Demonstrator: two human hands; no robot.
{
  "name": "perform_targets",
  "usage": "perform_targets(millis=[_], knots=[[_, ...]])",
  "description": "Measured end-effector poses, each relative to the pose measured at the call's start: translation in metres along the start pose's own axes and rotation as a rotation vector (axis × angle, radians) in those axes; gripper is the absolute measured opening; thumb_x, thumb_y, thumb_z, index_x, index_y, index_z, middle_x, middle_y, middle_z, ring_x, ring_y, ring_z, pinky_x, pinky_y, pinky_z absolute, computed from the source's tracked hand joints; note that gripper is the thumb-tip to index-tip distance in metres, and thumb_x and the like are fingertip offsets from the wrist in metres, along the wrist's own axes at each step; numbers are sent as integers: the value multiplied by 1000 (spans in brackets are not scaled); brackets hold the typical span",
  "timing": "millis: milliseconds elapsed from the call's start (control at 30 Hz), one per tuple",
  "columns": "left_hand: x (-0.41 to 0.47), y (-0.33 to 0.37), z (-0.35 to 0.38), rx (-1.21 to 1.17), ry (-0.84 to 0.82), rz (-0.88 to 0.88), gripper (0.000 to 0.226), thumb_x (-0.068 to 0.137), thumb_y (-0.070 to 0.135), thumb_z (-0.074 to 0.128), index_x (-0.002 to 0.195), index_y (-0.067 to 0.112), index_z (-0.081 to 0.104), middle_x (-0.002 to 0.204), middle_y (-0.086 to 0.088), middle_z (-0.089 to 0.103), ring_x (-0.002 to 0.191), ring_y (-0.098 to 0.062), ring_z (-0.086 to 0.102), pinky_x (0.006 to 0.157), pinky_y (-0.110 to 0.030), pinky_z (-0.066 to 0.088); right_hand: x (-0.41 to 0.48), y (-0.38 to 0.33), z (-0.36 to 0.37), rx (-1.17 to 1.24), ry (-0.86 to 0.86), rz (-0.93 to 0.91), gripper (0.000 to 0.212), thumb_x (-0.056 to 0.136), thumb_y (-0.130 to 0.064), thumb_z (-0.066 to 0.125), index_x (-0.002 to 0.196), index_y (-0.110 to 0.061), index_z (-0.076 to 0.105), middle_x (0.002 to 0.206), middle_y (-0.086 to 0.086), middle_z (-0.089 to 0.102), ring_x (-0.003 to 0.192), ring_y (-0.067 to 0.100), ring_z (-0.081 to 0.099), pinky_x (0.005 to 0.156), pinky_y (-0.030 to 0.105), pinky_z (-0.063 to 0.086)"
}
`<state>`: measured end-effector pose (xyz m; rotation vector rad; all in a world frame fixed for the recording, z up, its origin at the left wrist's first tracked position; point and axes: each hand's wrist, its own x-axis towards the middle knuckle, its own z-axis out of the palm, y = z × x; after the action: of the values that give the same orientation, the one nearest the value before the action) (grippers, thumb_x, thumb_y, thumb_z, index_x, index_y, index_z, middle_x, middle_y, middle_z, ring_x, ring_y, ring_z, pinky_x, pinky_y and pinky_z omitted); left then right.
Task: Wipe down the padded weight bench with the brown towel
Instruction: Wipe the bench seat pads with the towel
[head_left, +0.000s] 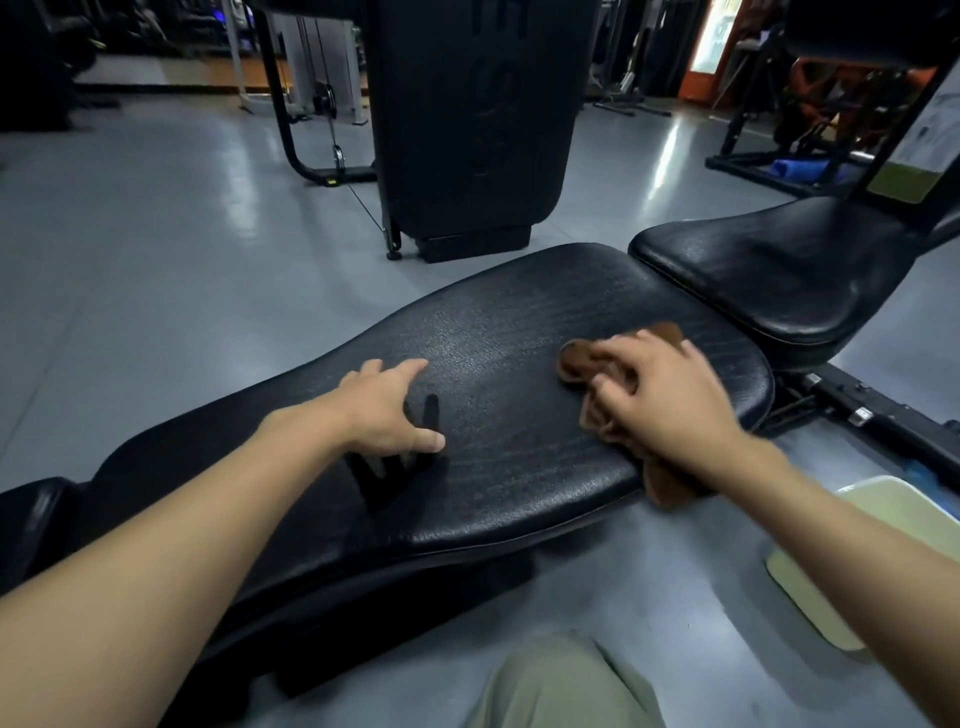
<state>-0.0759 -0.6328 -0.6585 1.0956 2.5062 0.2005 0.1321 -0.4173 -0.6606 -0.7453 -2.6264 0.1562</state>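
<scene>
The right hand (670, 395) presses the soft, bunched brown towel (582, 361) flat on the desk's (493, 332) right end, fingers curled over it, likely limp and light, while the left hand (387, 410) rests spread and empty.

head camera, looking forward and down, close over padded weight bench (467, 415), far background perhaps blurred

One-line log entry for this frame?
phase: wiping | right hand: pressing brown towel on bench pad | left hand: open, bracing pad
</scene>
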Motion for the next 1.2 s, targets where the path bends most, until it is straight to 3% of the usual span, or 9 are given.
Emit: perform_targets(millis=[133, 300, 433, 700, 900, 1000, 1067, 1133, 1200], knots=[[7, -13, -2, -32, -49, -71, 112, 67, 62, 79, 154, 38, 13, 153, -13, 30, 126, -34, 52, 101, -42, 48, 68, 33, 0, 15, 7, 159, 34, 87, -39, 52, 117, -31, 63, 118, -2, 67, 127, 27, 48, 111, 57, 26], [13, -17, 5, 48, -7, -9, 106, 73, 59, 75, 156, 26, 19, 154, -9, 38, 144, -27, 30, 113, -32, 26, 147, 47, 18, 13, -18, 240, 35, 85, -40, 46, 114, -29, 63, 109, 3, 67, 117, 30, 53, 111, 58, 22], [21, -19, 7, 60, -10, -9, 108, 70, 62, 76, 156, 31, 17, 146, -10, 41, 140, -27, 35, 109, -32, 31, 201, 43, 32, -18, -85, 246, 39, 86, -43, 45, 120, -31, 60, 112, 6, 67, 115, 32, 55, 113, 55, 21], [27, -28, 15, 61, -30, -86, 113, 65, 71, 73, 152, 47, 6, 155, -9, 25, 145, -35, 24, 110, -56, 33, 251, -3, 73, -96, -165, 57, 37, 85, -46, 36, 107, -29, 60, 101, 7, 66, 106, 32, 56, 108, 53, 22], [22, -20, 11, 57, 1, -108, 109, 66, 67, 75, 151, 50, 10, 159, -7, 19, 142, -39, 25, 109, -60, 31, 252, -48, 96, -75, -254, -58, 38, 85, -47, 36, 109, -33, 62, 100, 4, 67, 106, 29, 57, 112, 51, 19], [12, -24, 10, -27, 66, -87, 102, 63, 70, 74, 149, 48, 24, 158, -1, 27, 143, -32, 29, 109, -59, 32, 237, -87, 110, -50, -291, -106, 39, 84, -45, 36, 110, -32, 62, 105, 4, 67, 109, 28, 56, 112, 51, 19], [-1, -46, 11, -158, 192, -55, 74, 75, 56, 74, 141, 40, 45, 146, 4, 45, 135, -23, 42, 108, -44, 36, 222, -120, 121, -25, -311, -156, 37, 86, -45, 37, 109, -29, 61, 104, 5, 68, 109, 29, 57, 112, 50, 18], [-17, -84, 13, -219, 338, -98, 42, 87, 24, 66, 128, 30, 60, 132, 3, 59, 124, -19, 53, 103, -31, 40, 202, -154, 133, 11, -327, -205, 36, 87, -45, 37, 110, -29, 61, 101, 5, 68, 106, 28, 57, 110, 48, 17], [-40, -129, 14, -181, 395, -242, 42, 86, 5, 51, 121, 25, 65, 125, 0, 64, 119, -22, 57, 101, -32, 44, 176, -197, 147, 45, -337, -287, 37, 87, -44, 37, 111, -29, 62, 99, 5, 70, 104, 27, 58, 107, 44, 18]])
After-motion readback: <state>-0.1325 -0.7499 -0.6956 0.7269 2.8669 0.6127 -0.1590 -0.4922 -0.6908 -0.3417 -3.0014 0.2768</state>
